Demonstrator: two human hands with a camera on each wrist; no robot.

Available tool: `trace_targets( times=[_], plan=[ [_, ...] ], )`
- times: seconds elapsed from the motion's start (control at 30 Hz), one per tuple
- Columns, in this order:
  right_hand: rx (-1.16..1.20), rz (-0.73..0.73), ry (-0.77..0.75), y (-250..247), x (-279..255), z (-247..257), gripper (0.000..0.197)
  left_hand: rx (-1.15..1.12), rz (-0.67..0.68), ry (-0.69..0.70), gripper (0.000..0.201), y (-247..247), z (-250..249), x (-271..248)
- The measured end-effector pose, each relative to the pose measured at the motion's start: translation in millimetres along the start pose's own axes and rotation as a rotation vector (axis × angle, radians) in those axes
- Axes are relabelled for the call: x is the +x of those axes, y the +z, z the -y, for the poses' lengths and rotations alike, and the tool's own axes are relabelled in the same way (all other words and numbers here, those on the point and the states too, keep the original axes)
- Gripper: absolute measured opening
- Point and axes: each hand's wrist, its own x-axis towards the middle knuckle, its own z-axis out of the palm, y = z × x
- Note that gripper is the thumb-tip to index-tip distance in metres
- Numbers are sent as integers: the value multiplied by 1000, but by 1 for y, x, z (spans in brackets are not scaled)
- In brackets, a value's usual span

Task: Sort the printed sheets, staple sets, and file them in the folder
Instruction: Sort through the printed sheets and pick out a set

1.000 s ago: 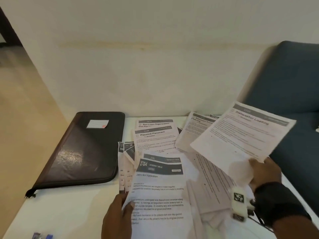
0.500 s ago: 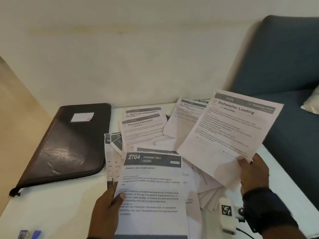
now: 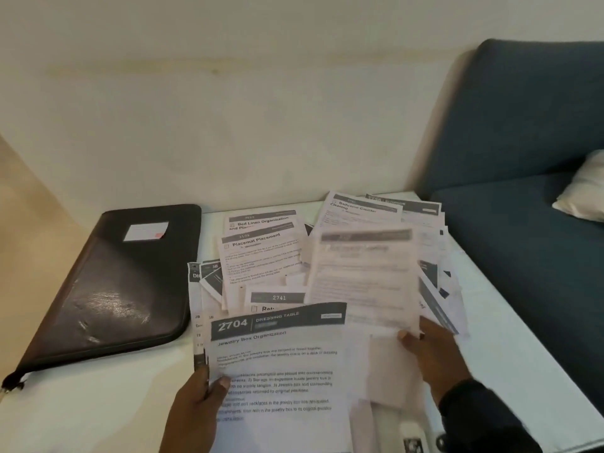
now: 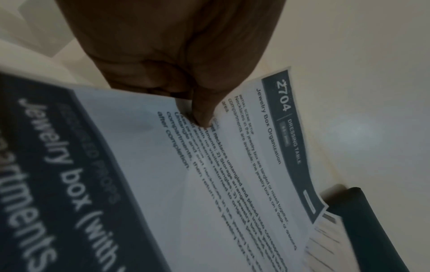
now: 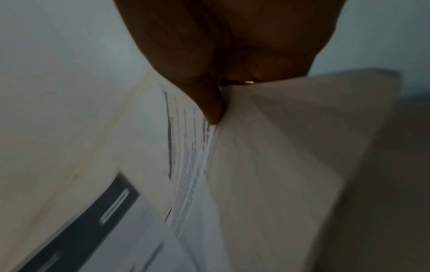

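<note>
The person's left hand has its grip narrowed on a printed sheet headed "2704 Dressing Table, Jewelry Box Organization", thumb on the printed face and the other fingers behind its left edge; the left wrist view shows that same thumb pressed into the text. The right hand pinches the lower corner of a second sheet, which is blurred in the head view (its heading cannot be read), and the right wrist view shows the thumb clamped on the paper's edge. Both sheets are lifted above a loose spread of other printed sheets lying overlapped on the white worktop, with headings such as "Placemat Placement", "Bed Linen Organization" and "Bathroom Counter Cleaning" showing. A dark zip folder lies closed on the worktop just left of the spread, a pale label near its far end. A blue sofa stands beside the worktop on the right, with a white cushion on its seat.
</note>
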Motion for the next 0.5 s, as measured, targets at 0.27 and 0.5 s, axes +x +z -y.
trace_targets(
  times=[0.27, 0.5],
  plan=[
    [-227, 290, 47, 35, -61, -1, 30, -26, -31, -3, 27, 7, -2, -5],
    [-259, 359, 46, 58, -93, 2, 48, 31, -52, -18, 22, 5, -9, -11]
  ],
)
